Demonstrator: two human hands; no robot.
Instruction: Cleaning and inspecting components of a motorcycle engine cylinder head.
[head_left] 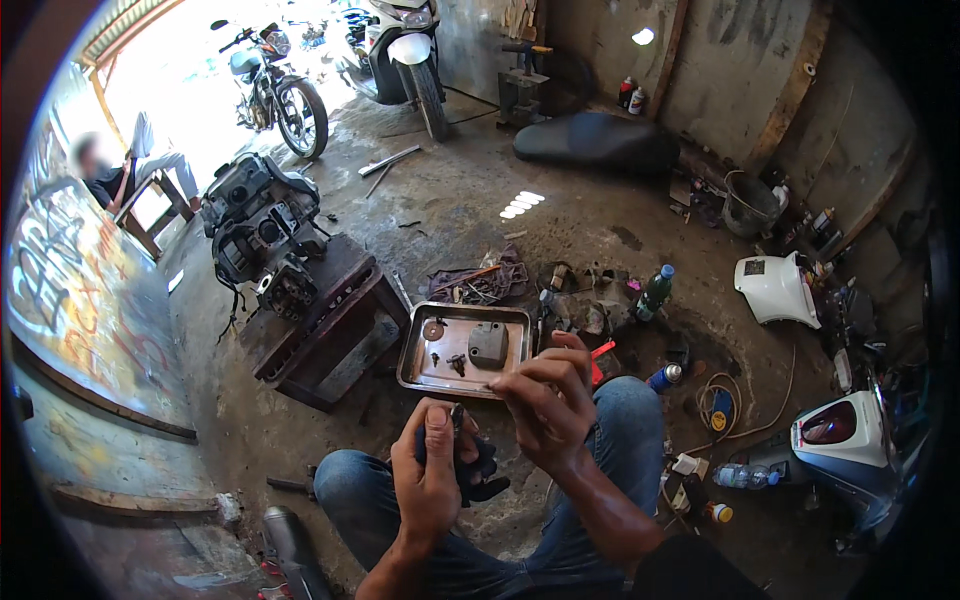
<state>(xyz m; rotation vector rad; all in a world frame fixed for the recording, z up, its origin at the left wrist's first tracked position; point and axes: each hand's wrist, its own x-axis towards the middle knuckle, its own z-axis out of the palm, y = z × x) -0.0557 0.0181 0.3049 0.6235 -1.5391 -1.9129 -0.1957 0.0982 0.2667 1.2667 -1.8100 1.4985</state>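
Note:
My left hand (432,452) is closed around a dark, irregular part (480,470), perhaps with black cloth or rubber about it; its kind is unclear. The thumb lies along its upper end. My right hand (548,400) is raised beside it, apart from that part, thumb and forefinger pinched at the near edge of a metal tray (408,350). Anything between those fingertips is too small to make out. Inside the tray sit a grey metal cover (487,345), a round disc (433,329) and small dark metal pieces (457,364).
An engine (268,225) rests on a dark wooden box (345,345) at left. Tools lie on a rag (490,278) beyond the tray. A green bottle (655,292) and blue spray can (664,377) stand to the right. A motorcycle seat (598,143) lies farther back; a person sits far left.

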